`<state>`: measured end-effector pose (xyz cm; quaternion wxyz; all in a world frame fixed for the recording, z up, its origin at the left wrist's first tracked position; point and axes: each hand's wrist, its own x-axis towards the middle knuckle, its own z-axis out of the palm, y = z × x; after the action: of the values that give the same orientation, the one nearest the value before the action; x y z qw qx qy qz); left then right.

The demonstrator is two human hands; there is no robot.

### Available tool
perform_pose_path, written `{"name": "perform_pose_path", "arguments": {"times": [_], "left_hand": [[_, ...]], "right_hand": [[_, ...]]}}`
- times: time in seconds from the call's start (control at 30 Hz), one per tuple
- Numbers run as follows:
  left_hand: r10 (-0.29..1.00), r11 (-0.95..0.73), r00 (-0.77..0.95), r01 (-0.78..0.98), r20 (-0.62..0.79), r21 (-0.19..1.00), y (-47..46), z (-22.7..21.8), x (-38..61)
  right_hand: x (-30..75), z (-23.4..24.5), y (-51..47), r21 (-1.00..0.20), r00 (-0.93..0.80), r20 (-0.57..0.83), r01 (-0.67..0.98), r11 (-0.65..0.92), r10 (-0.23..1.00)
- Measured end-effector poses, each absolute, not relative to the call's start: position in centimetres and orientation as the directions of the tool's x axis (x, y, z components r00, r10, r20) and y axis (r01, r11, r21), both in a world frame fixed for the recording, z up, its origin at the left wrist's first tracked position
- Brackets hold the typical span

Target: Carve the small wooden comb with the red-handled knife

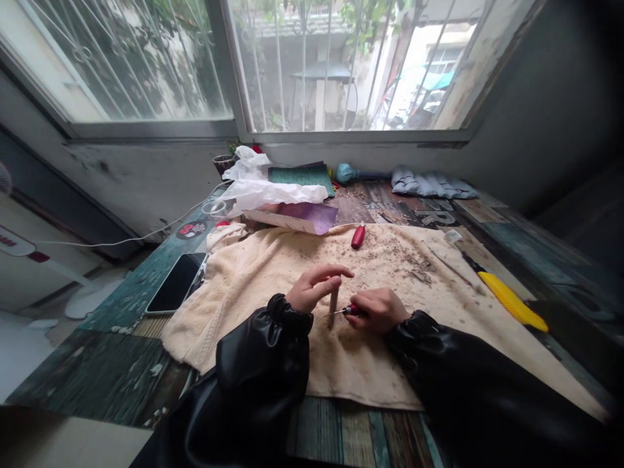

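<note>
My left hand (314, 286) is closed on the upper end of a thin brown wooden stick (332, 307), which stands upright on a beige towel (273, 292). In my right hand (380, 309) is a small carving tool (350, 311) with a dark red handle. Its thin metal tip points left and meets the lower part of the stick; the exact contact is too small to make out. Beyond my hands lies a second red-handled piece (358, 236) with a short pale tip. Brown shavings (414, 263) are scattered over the towel.
A yellow-handled tool (514, 302) lies on the right, its far end dark. A phone (178, 283) rests at the left. Toward the window are white plastic wrapping (277, 193), purple card (312, 218), a green mat (302, 177) and a grey padded bag (431, 184).
</note>
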<state>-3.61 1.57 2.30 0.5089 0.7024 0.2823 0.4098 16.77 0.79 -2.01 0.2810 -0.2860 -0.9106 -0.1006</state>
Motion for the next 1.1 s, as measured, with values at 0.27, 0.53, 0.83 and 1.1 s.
{"name": "perform_pose_path", "arguments": {"times": [0.27,0.53,0.83,1.1], "left_hand": [[0.807,-0.319,0.51,-0.045,0.297,0.947,1.6,2.4,-3.6],[0.802,-0.315,0.519,-0.054,0.296,0.947,1.7,2.1,-3.7],[0.8,-0.315,0.521,-0.057,0.297,0.947,1.7,2.1,-3.7],[0.785,-0.321,0.544,-0.051,0.296,0.946,1.6,2.2,-3.5]], "right_hand": [[16.6,-1.8,0.7,0.011,-0.668,0.583,0.576,0.817,0.463],[16.8,-2.3,0.7,-0.023,-0.651,0.588,0.579,0.815,0.48],[17.0,-2.1,0.5,-0.063,-0.63,0.583,0.594,0.802,0.513],[16.9,-2.8,0.2,-0.05,-0.669,0.545,0.575,0.817,0.505]]}}
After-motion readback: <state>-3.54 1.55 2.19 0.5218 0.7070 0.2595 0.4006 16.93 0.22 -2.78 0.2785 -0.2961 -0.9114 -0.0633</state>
